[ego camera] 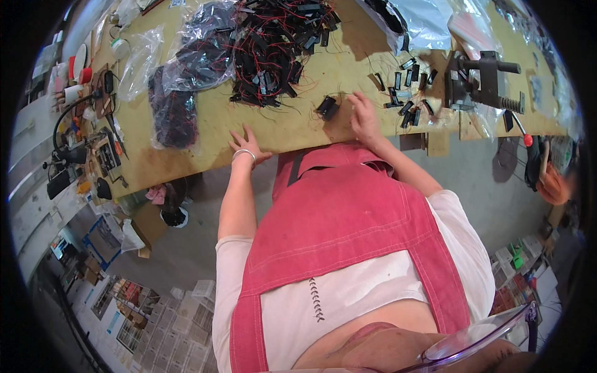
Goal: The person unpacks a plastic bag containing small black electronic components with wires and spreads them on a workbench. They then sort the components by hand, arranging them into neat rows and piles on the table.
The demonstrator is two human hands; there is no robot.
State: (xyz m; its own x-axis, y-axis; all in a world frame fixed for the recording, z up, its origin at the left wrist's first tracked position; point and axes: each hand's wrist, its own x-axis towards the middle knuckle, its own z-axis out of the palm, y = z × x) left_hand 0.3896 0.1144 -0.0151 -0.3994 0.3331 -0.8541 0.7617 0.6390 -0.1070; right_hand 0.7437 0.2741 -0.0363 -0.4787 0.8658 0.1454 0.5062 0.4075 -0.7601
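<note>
My left hand (247, 147) rests at the front edge of the yellowish worktable (212, 135) with its fingers spread and nothing in it. A bracelet circles that wrist. Farther right, my right hand (364, 119) lies on the tabletop, its fingers loosely bent. Whether a thin wire is between those fingertips cannot be made out. Just left of the right hand, and apart from it, is a pair of small black rectangular parts (328, 108) with thin wires. Several similar black parts (408, 79) are scattered to the right of this hand.
A large heap of black parts with red and black wires (275, 46) sits at the back. Left of it lie filled clear plastic bags (173, 114). A metal hand press (485, 81) with a red-knobbed lever (528, 140) stands right. A black gooseneck lamp (70, 156) is far left.
</note>
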